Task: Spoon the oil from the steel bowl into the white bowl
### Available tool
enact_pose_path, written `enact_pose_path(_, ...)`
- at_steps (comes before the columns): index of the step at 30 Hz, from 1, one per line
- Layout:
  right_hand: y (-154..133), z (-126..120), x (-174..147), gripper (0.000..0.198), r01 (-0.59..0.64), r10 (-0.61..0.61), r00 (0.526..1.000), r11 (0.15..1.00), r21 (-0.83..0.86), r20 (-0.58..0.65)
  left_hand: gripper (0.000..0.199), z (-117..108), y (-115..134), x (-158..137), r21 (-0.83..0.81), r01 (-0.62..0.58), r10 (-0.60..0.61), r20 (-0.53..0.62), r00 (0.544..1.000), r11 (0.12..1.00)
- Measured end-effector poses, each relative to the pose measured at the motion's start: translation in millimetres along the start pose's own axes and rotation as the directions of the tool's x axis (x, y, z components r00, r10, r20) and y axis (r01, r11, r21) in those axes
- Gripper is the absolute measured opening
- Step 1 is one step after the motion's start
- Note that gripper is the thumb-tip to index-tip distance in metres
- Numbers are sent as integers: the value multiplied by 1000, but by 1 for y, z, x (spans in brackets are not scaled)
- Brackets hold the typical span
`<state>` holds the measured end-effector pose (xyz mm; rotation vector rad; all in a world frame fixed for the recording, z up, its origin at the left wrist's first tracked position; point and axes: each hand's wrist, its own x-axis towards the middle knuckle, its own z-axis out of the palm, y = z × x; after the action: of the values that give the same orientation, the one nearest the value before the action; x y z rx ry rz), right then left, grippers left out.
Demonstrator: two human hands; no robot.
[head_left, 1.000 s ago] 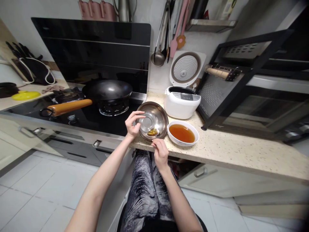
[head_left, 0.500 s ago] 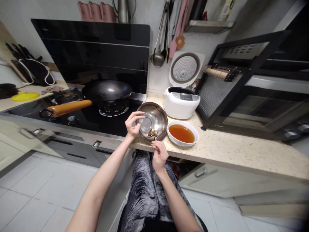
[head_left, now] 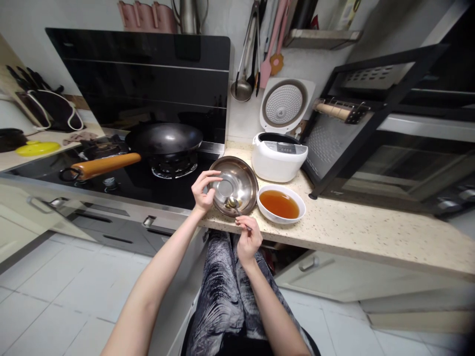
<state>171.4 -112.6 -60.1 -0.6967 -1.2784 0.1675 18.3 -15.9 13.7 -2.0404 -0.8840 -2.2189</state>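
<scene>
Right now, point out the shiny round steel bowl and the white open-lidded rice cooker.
Shiny round steel bowl [head_left: 245,185], head view: inner wall.
White open-lidded rice cooker [head_left: 277,165], head view: front body.

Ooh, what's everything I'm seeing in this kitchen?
steel bowl: one, silver, on counter
spoon: one, silver, over steel bowl
serving bowl: one, white with amber liquid, beside steel bowl
rice cooker: one, white, behind serving bowl
wok: one, black, on stove
stove: one, black, left
mugs: three, pink, upper left
ladle: one, silver, hanging
oven: one, black, right
lid: one, yellow, far left
knife handles: several, black, far left
left grip: one, bare, at steel bowl's rim
right grip: one, bare, holding spoon
</scene>
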Motion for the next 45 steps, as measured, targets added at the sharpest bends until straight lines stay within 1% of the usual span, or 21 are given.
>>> enact_pose_path(6,-2,-7,12,16,27,-28,1000,999,-36,-5,32,0,-2,-1,-1,6,-6,1,1000,1000)
enact_pose_path(11,-3,-16,21,17,17,-18,1000,999,-48,-23,32,0,-2,-1,-36,-6,6,-5,1000,999)
enact_pose_path(16,-6,-21,30,16,36,-39,998,998,-56,-52,32,0,-1,-1,4,17,-17,-1,1000,1000)
enact_pose_path(22,-7,-29,43,13,71,-75,992,996,-44,-98,31,0,-1,-1,-14,12,-12,-6,1000,1000)
enact_pose_path(28,-9,-45,54,14,93,-108,986,988,-120,-130,33,0,-2,-2,-35,-16,15,-4,1000,999)
enact_pose_path(32,-9,-55,61,13,143,-171,973,973,-179,-153,33,0,-3,-2,-20,-6,6,0,1000,1000)
enact_pose_path(36,-4,-65,62,13,227,-258,961,940,-254,-96,32,0,-3,-1,-11,-6,6,-2,1000,1000)
enact_pose_path(41,7,-75,57,19,344,-341,938,878,-332,67,30,-1,-3,-2,31,18,-19,13,1000,999)
enact_pose_path(45,11,-77,54,28,411,-371,911,849,-332,180,32,-1,-4,-3,18,14,-14,8,1000,1000)
